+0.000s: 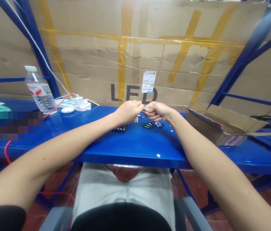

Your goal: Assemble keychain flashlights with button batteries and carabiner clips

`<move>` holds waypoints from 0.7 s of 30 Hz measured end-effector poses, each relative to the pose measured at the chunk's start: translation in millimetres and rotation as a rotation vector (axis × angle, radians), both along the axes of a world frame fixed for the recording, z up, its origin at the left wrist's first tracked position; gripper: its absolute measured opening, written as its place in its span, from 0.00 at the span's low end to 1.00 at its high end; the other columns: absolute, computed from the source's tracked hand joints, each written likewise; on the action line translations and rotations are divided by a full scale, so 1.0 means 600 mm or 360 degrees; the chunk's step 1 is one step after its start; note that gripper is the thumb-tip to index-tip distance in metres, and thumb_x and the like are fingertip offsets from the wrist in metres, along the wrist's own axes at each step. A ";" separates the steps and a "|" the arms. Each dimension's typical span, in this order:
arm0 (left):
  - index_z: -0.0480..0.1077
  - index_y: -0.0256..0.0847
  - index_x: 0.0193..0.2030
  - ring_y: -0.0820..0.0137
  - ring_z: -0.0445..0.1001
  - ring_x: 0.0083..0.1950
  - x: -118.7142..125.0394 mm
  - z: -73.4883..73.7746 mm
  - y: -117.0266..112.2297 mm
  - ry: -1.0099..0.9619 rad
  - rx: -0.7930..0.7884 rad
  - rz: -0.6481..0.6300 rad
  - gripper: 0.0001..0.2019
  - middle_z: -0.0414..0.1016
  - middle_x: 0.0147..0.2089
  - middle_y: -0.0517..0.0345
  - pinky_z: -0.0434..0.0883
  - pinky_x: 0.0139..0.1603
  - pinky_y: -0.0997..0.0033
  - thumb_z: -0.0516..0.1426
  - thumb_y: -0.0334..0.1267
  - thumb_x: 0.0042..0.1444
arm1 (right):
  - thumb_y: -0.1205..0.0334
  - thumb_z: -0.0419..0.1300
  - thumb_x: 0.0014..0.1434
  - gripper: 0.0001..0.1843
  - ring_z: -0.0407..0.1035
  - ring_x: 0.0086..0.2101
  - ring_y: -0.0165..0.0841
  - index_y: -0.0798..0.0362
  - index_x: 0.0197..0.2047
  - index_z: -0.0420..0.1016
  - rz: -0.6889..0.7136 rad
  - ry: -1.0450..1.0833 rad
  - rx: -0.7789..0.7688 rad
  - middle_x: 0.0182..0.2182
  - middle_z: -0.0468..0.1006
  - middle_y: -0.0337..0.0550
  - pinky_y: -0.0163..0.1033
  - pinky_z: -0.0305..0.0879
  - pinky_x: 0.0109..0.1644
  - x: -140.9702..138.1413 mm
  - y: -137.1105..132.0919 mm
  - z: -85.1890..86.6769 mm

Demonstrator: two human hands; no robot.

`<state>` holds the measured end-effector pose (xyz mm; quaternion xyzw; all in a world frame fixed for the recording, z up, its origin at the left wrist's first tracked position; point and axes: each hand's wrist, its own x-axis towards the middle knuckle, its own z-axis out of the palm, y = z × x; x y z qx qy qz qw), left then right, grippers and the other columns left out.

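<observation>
Above the blue table, my left hand and my right hand meet, both with curled fingers. Between their fingertips shows a tiny greenish piece, mostly hidden, its kind unclear. Just below the right hand lie several coloured carabiners, green, purple and silver among them. Some small shiny metal pieces rest under the left hand, partly covered by it. A row of short dark and green pieces with metallic ends lies nearer me, beside the left forearm.
An open cardboard box stands on the right of the blue table. To the left are a water bottle, a white power strip with plugs, and a red cable. A large taped carton rises behind.
</observation>
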<state>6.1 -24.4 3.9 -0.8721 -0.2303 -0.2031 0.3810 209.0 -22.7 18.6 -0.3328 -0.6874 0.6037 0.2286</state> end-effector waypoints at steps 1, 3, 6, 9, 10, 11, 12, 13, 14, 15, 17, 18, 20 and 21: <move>0.71 0.32 0.37 0.61 0.73 0.37 0.000 -0.002 0.002 -0.0004 0.0018 -0.0018 0.10 0.74 0.35 0.44 0.67 0.37 0.64 0.49 0.24 0.55 | 0.68 0.52 0.59 0.13 0.38 0.13 0.21 0.53 0.22 0.60 0.0025 0.0002 -0.0033 0.12 0.47 0.27 0.26 0.41 0.10 0.001 0.002 0.000; 0.71 0.33 0.37 0.61 0.72 0.38 0.000 -0.005 0.007 -0.0019 0.0030 -0.0046 0.11 0.74 0.36 0.44 0.67 0.39 0.64 0.48 0.23 0.56 | 0.68 0.52 0.58 0.14 0.38 0.13 0.21 0.53 0.21 0.58 0.0059 0.0008 -0.0081 0.13 0.47 0.27 0.26 0.41 0.10 0.002 0.005 -0.001; 0.70 0.33 0.38 0.62 0.71 0.39 -0.001 -0.010 0.012 -0.0074 -0.0009 -0.0083 0.11 0.73 0.37 0.45 0.67 0.41 0.65 0.47 0.23 0.59 | 0.69 0.51 0.58 0.14 0.38 0.13 0.21 0.52 0.22 0.58 0.0030 0.0011 -0.0092 0.13 0.46 0.28 0.26 0.42 0.11 0.001 0.007 -0.002; 0.70 0.34 0.39 0.64 0.71 0.38 -0.002 -0.012 0.013 -0.0154 -0.0096 -0.0122 0.12 0.72 0.37 0.47 0.66 0.38 0.67 0.46 0.26 0.63 | 0.70 0.52 0.57 0.12 0.39 0.13 0.22 0.52 0.22 0.58 -0.0031 -0.0011 -0.0045 0.13 0.47 0.28 0.27 0.44 0.11 -0.002 0.003 -0.002; 0.70 0.35 0.39 0.65 0.70 0.36 -0.002 -0.013 0.013 -0.0196 -0.0142 -0.0131 0.12 0.72 0.36 0.49 0.65 0.36 0.68 0.46 0.27 0.64 | 0.71 0.52 0.57 0.12 0.40 0.13 0.22 0.52 0.22 0.58 -0.0054 -0.0018 -0.0023 0.13 0.47 0.28 0.27 0.44 0.12 -0.003 0.000 -0.001; 0.70 0.36 0.39 0.67 0.70 0.34 -0.002 -0.013 0.012 -0.0245 -0.0190 -0.0138 0.12 0.72 0.36 0.50 0.64 0.34 0.68 0.46 0.29 0.65 | 0.71 0.52 0.57 0.12 0.40 0.13 0.22 0.52 0.23 0.58 -0.0074 -0.0026 0.0000 0.13 0.47 0.27 0.27 0.45 0.12 -0.004 -0.003 0.000; 0.71 0.37 0.40 0.68 0.69 0.33 -0.003 -0.014 0.011 -0.0297 -0.0233 -0.0141 0.11 0.72 0.35 0.51 0.62 0.32 0.69 0.47 0.31 0.66 | 0.71 0.52 0.57 0.11 0.41 0.14 0.22 0.53 0.23 0.59 -0.0091 -0.0034 0.0025 0.13 0.47 0.27 0.27 0.46 0.12 -0.005 -0.006 0.000; 0.71 0.38 0.40 0.68 0.69 0.32 -0.004 -0.014 0.011 -0.0344 -0.0265 -0.0141 0.11 0.72 0.35 0.53 0.60 0.30 0.70 0.48 0.34 0.66 | 0.71 0.53 0.57 0.11 0.41 0.14 0.22 0.53 0.24 0.60 -0.0101 -0.0041 0.0052 0.13 0.47 0.27 0.28 0.46 0.13 -0.006 -0.009 0.001; 0.72 0.40 0.40 0.69 0.69 0.31 -0.005 -0.013 0.011 -0.0386 -0.0285 -0.0139 0.10 0.72 0.34 0.54 0.59 0.30 0.70 0.49 0.35 0.66 | 0.70 0.53 0.58 0.10 0.42 0.14 0.22 0.53 0.25 0.61 -0.0107 -0.0045 0.0082 0.13 0.48 0.27 0.28 0.47 0.13 -0.007 -0.012 0.002; 0.73 0.41 0.41 0.69 0.70 0.32 -0.007 -0.013 0.011 -0.0421 -0.0294 -0.0137 0.10 0.73 0.34 0.55 0.58 0.29 0.70 0.51 0.37 0.66 | 0.70 0.53 0.59 0.10 0.43 0.14 0.23 0.54 0.25 0.62 -0.0109 -0.0046 0.0114 0.14 0.48 0.27 0.28 0.48 0.14 -0.008 -0.015 0.003; 0.74 0.43 0.41 0.68 0.72 0.34 -0.011 -0.011 0.013 -0.0480 -0.0309 -0.0131 0.09 0.75 0.34 0.56 0.58 0.29 0.71 0.53 0.40 0.65 | 0.68 0.54 0.60 0.11 0.44 0.14 0.23 0.54 0.26 0.63 -0.0109 -0.0045 0.0173 0.14 0.49 0.27 0.29 0.49 0.14 -0.009 -0.020 0.004; 0.75 0.44 0.41 0.68 0.73 0.35 -0.013 -0.009 0.014 -0.0502 -0.0323 -0.0133 0.09 0.76 0.34 0.56 0.58 0.30 0.71 0.53 0.42 0.65 | 0.67 0.55 0.60 0.11 0.44 0.14 0.23 0.54 0.26 0.63 -0.0111 -0.0045 0.0197 0.14 0.49 0.27 0.29 0.49 0.15 -0.010 -0.021 0.004; 0.75 0.44 0.41 0.68 0.74 0.36 -0.017 -0.006 0.017 -0.0532 -0.0376 -0.0159 0.10 0.77 0.34 0.57 0.59 0.31 0.72 0.54 0.44 0.64 | 0.66 0.56 0.60 0.12 0.45 0.15 0.23 0.55 0.25 0.64 -0.0111 -0.0054 0.0233 0.14 0.49 0.28 0.30 0.50 0.15 -0.010 -0.021 0.005; 0.75 0.44 0.42 0.68 0.74 0.37 -0.019 -0.004 0.019 -0.0540 -0.0414 -0.0186 0.11 0.77 0.35 0.57 0.61 0.32 0.72 0.55 0.45 0.64 | 0.66 0.57 0.60 0.12 0.45 0.15 0.23 0.55 0.25 0.64 -0.0108 -0.0056 0.0249 0.14 0.49 0.28 0.30 0.50 0.15 -0.009 -0.021 0.005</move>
